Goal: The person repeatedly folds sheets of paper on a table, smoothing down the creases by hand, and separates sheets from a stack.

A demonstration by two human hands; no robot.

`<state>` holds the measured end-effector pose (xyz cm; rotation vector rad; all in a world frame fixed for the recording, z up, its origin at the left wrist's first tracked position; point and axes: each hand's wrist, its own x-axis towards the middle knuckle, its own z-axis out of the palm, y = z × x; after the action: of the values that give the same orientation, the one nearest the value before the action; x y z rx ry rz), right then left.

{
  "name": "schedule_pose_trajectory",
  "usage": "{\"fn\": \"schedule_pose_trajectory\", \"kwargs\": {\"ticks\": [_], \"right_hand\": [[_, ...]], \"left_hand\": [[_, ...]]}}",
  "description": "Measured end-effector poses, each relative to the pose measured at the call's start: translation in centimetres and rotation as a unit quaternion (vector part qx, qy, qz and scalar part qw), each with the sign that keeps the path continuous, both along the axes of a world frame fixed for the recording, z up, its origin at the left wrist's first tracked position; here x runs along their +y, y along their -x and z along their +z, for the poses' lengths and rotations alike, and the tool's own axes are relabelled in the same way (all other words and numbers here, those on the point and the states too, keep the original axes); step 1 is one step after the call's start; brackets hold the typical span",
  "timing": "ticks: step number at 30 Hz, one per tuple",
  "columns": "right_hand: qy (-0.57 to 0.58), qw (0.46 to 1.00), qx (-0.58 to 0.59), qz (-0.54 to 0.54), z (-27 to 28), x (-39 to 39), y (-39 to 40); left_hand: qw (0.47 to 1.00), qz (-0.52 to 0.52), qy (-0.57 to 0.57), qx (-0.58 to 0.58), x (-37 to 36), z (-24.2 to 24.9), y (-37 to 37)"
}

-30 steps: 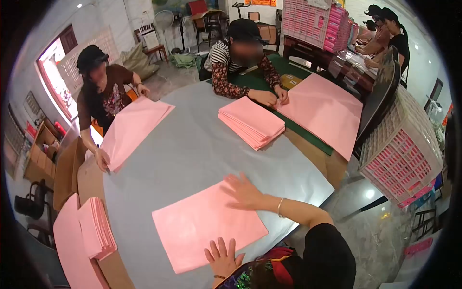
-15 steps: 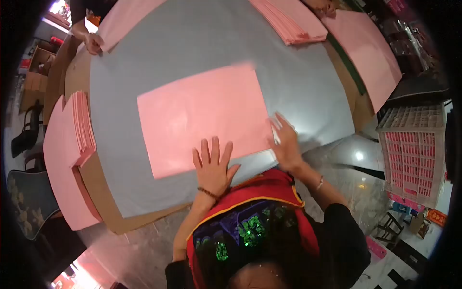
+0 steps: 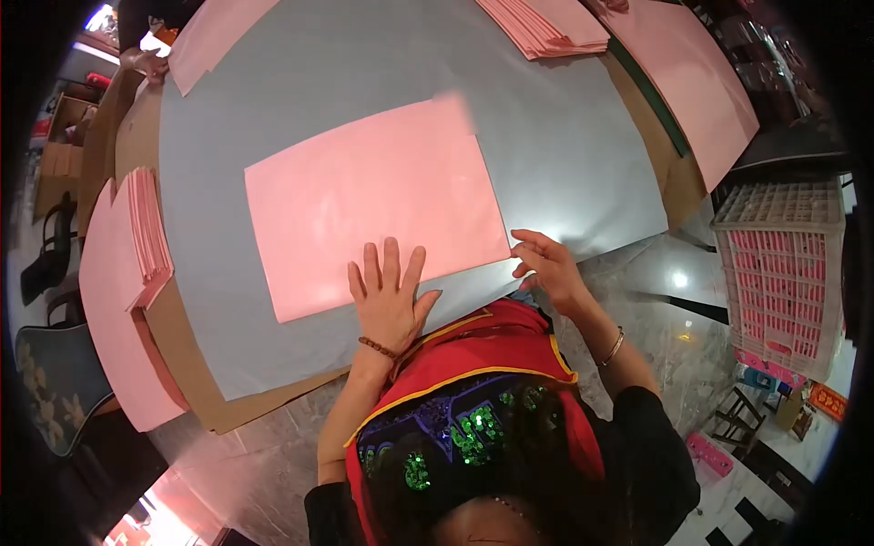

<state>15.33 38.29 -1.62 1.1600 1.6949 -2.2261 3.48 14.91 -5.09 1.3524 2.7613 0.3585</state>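
Observation:
A pink sheet (image 3: 364, 182), apparently folded paper or thin cloth, lies on the grey table cover (image 3: 583, 173) in front of me. My left hand (image 3: 387, 300) rests flat on its near edge, fingers spread and pointing away from me. At the sheet's near right corner is my right hand (image 3: 549, 270), its fingers bent and apart, fingertips right at the corner. The sheet's far right corner is blurred.
Folded pink stacks lie at the left (image 3: 150, 232) and far right (image 3: 546, 32) of the table. Another person's hand (image 3: 146, 64) is by a pink sheet (image 3: 209, 41) at far left. A white crate (image 3: 778, 282) with pink contents stands right.
My right hand has shifted from the sheet's right edge to just off its near corner, fingers more bent. The other person's hand at far left has moved left. The view has shifted slightly.

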Motion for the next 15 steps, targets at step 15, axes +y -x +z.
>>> {"fn": "schedule_pose_trajectory", "kwargs": {"ticks": [15], "right_hand": [[-0.49,0.852,0.118,0.137,-1.0,-2.0,-0.3]], "left_hand": [[0.999,-0.023,0.025,-0.01,-0.1,0.2,0.1]]}}
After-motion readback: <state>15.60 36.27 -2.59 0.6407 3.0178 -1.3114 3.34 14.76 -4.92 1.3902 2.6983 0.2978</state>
